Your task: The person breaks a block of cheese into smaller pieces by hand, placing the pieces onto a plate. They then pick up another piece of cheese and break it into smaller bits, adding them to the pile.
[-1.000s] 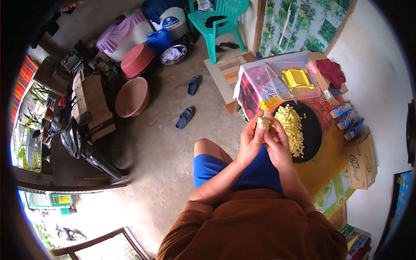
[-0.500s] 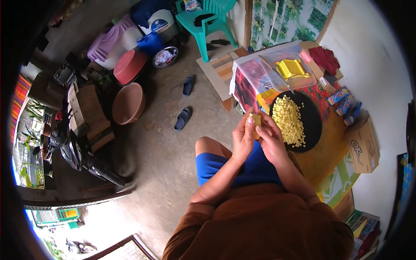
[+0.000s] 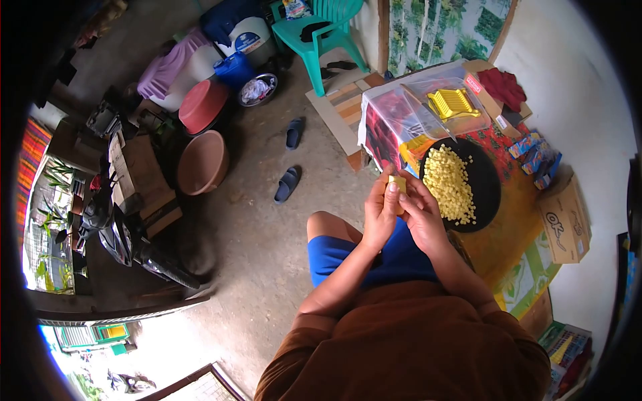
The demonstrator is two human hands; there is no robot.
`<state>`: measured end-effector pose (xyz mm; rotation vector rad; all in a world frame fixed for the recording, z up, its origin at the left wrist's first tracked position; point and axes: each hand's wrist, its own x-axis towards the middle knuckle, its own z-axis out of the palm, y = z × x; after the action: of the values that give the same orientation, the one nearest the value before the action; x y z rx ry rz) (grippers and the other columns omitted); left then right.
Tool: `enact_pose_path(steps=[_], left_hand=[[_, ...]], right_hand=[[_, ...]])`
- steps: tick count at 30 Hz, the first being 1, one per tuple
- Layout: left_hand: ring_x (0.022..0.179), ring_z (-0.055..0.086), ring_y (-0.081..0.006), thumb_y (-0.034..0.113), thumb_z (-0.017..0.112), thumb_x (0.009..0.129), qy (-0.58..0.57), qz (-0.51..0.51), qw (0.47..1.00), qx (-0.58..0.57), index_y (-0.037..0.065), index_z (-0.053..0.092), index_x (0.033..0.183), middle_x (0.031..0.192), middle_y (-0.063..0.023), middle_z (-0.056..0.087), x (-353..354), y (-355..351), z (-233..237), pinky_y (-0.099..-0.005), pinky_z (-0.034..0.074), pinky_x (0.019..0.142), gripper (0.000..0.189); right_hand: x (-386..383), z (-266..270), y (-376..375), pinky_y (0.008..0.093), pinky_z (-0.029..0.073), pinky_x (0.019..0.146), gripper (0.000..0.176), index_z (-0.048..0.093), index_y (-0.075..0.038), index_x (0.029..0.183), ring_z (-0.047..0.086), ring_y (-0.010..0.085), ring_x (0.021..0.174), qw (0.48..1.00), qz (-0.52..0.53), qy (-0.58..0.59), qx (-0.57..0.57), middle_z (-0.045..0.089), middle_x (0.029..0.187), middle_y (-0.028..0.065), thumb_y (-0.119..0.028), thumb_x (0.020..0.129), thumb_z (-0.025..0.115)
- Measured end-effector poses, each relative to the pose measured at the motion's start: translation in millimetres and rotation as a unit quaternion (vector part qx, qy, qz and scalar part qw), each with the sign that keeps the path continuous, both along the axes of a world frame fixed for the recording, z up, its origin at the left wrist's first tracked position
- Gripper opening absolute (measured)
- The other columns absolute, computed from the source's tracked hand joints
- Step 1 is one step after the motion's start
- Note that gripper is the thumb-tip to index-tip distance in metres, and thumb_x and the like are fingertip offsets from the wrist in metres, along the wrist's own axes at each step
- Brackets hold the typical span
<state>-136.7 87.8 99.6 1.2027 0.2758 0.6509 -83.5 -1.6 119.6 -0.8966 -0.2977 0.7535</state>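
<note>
A small yellow block (image 3: 399, 183) is held between my two hands above my lap, its upper end showing between the thumbs. My left hand (image 3: 381, 207) wraps round its left side. On the other side my right hand (image 3: 424, 212) closes on the same block, with its thumb across the front. The lower part of the block is hidden by fingers. Just right of my hands, a round black tray (image 3: 487, 200) on the table bears a heap of small pale yellow cubes (image 3: 449, 184).
On the table (image 3: 501, 257) stand a clear plastic container (image 3: 418, 90) with a yellow slotted rack (image 3: 455, 104) and blue packets (image 3: 537, 160). A cardboard box (image 3: 565, 224) is at the right. Slippers (image 3: 287, 184), basins (image 3: 202, 162) and a green chair (image 3: 317, 43) are on the floor.
The whole view has shifted slightly, so things appear a little further right. Both hands still hold the yellow block, with only slight finger movement.
</note>
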Motion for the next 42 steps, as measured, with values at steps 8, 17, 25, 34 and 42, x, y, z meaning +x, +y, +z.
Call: enact_pose_path(steps=[8,17,25,34,42], left_hand=[[0.092,0.058,-0.0129,0.031,0.043,0.101,0.014,0.019,0.999,0.043,-0.004,0.046,0.132,0.101,-0.0102,0.063,3.4,4.3,-4.8,-0.0255,0.047,0.081,0.047],[0.098,0.058,-0.0164,0.037,0.039,0.101,0.037,-0.006,0.999,-0.016,-0.004,0.049,0.129,0.108,-0.012,0.062,2.4,9.1,-0.6,-0.028,0.048,0.085,0.05],[0.105,0.058,-0.0214,0.04,0.035,0.101,-0.005,-0.065,0.979,-0.195,-0.002,0.047,0.129,0.116,-0.0143,0.058,3.2,12.7,1.4,-0.0339,0.048,0.091,0.052],[0.1,0.06,-0.0222,0.045,0.028,0.101,-0.125,-0.239,0.855,-0.442,0.007,0.052,0.122,0.111,-0.0092,0.061,4.5,24.9,-21.6,-0.0364,0.049,0.085,0.05],[0.11,0.058,-0.0321,0.045,0.033,0.099,-0.013,-0.179,0.879,-0.442,0.005,0.046,0.127,0.122,-0.0153,0.058,6.4,19.0,-18.4,-0.0477,0.049,0.093,0.05]], right_hand=[[3.3,-3.2,0.5,0.0327,0.049,0.091,0.046,0.041,-0.004,0.135,0.052,0.0158,0.114,1.0,0.015,0.014,0.008,0.051,0.122,0.0085,-0.008,0.092,0.058],[7.7,-7.6,0.7,0.036,0.051,0.09,0.047,0.042,-0.004,0.134,0.051,0.0173,0.115,0.999,0.02,0.04,0.005,0.05,0.125,0.009,-0.009,0.091,0.059],[9.0,-12.6,0.0,0.0356,0.051,0.089,0.046,0.043,-0.005,0.134,0.052,0.0169,0.115,0.999,0.018,0.044,0.002,0.051,0.125,0.0083,-0.009,0.091,0.059],[13.4,-6.2,-9.9,0.0303,0.053,0.081,0.048,0.042,-0.007,0.136,0.057,0.0147,0.106,0.999,0.016,0.026,-0.034,0.056,0.117,0.0065,-0.011,0.091,0.059],[76.8,-17.3,-71.8,0.0218,0.046,0.069,0.052,0.039,-0.006,0.138,0.055,0.0061,0.08,0.954,-0.179,-0.177,-0.161,0.057,0.092,-0.0006,-0.012,0.091,0.061]])
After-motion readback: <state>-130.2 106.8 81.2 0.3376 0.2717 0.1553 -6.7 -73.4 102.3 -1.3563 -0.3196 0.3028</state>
